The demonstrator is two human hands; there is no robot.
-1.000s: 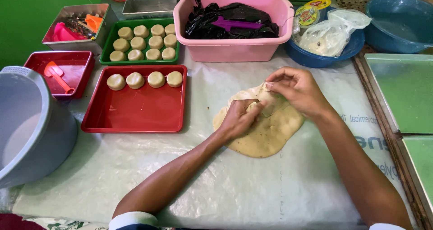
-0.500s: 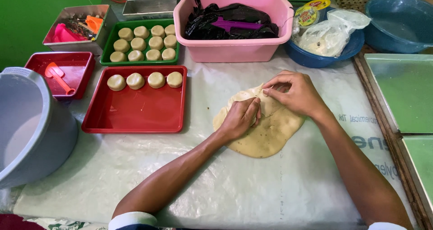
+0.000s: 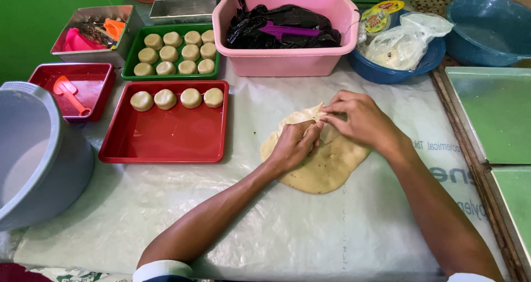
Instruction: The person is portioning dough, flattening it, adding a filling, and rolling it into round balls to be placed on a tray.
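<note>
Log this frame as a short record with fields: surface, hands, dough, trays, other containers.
Surface: table under pale plastic sheet
Left hand: pinching the flat beige dough sheet at its far edge
Right hand: pinching the same edge
Red rectangular tray: four round dough pieces in its far row
Green tray: eleven dough pieces
Pink plastic tub: black plastic bag, purple tool

grey tub (image 3: 33,154) cropped, bag contents (image 3: 395,47) perhaps dough

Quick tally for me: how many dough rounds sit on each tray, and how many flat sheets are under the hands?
Dough rounds on the red tray: 4
Dough rounds on the green tray: 9
Flat dough sheet, under the left hand and right hand: 1
Total: 14
</note>
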